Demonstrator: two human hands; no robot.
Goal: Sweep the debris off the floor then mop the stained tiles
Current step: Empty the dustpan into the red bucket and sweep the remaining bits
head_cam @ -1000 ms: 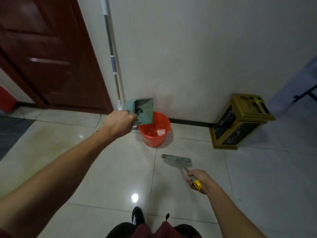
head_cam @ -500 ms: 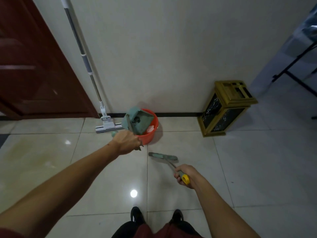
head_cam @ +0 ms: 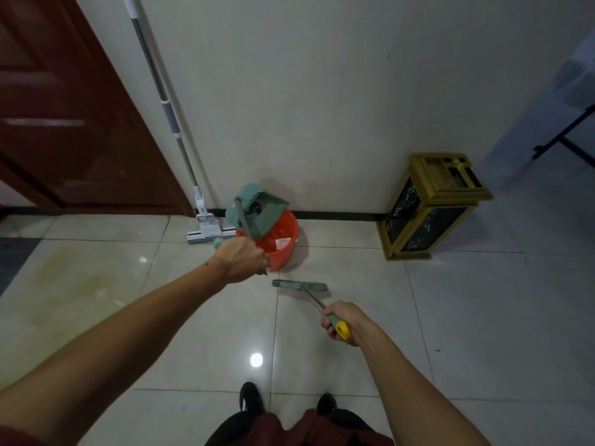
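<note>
My left hand point(head_cam: 243, 260) grips the handle of a green dustpan point(head_cam: 257, 212), which is tipped over the orange bucket point(head_cam: 283, 249) by the wall. White scraps lie inside the bucket. My right hand point(head_cam: 343, 321) grips the yellow-capped handle of a small green broom point(head_cam: 301, 286), whose head rests on the tiles in front of the bucket. A flat mop point(head_cam: 206, 231) leans against the wall just left of the bucket. A yellowish stain point(head_cam: 70, 278) marks the tile at the left.
A gold and black bin point(head_cam: 431, 206) stands against the wall at the right. A dark red door point(head_cam: 64, 107) fills the left. A black stand leg point(head_cam: 566, 136) shows at far right. My shoes point(head_cam: 251, 400) are at the bottom.
The view has shifted and come a little closer. My left hand has lowered and tipped the dustpan deeper over the bucket. The broom in my right hand has stayed on the floor.
</note>
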